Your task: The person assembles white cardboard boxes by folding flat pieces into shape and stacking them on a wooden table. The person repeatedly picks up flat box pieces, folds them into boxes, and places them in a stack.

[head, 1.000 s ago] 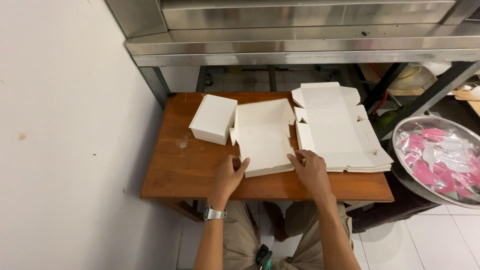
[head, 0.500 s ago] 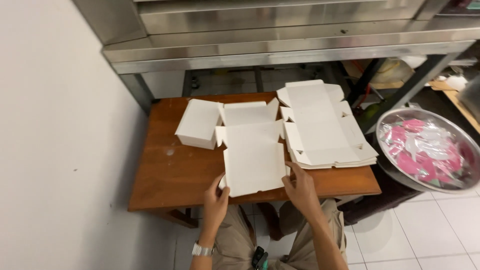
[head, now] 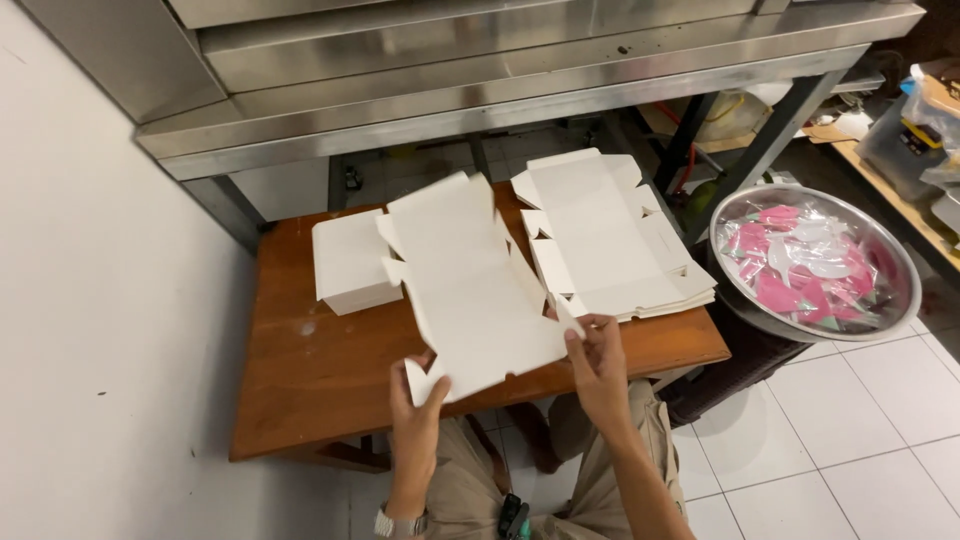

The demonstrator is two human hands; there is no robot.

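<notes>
I hold a flat white cardboard box blank (head: pixel 468 280) lifted and tilted above the brown wooden table (head: pixel 300 370). My left hand (head: pixel 415 410) pinches its near left corner flap. My right hand (head: pixel 595 365) grips its near right edge. To the right on the table lies a stack of flat white box blanks (head: pixel 610 235). A folded white box (head: pixel 345 260) stands at the table's back left, partly behind the lifted blank.
A steel counter or oven body (head: pixel 480 70) overhangs the table's far side. A round metal bowl (head: pixel 895 300) with pink and white packets sits to the right. A white wall (head: pixel 100 300) is on the left, white floor tiles (head: pixel 850 440) at lower right.
The blank lay flat on the table a second ago; both hands have pulled it toward me and raised its near edge off the table.
</notes>
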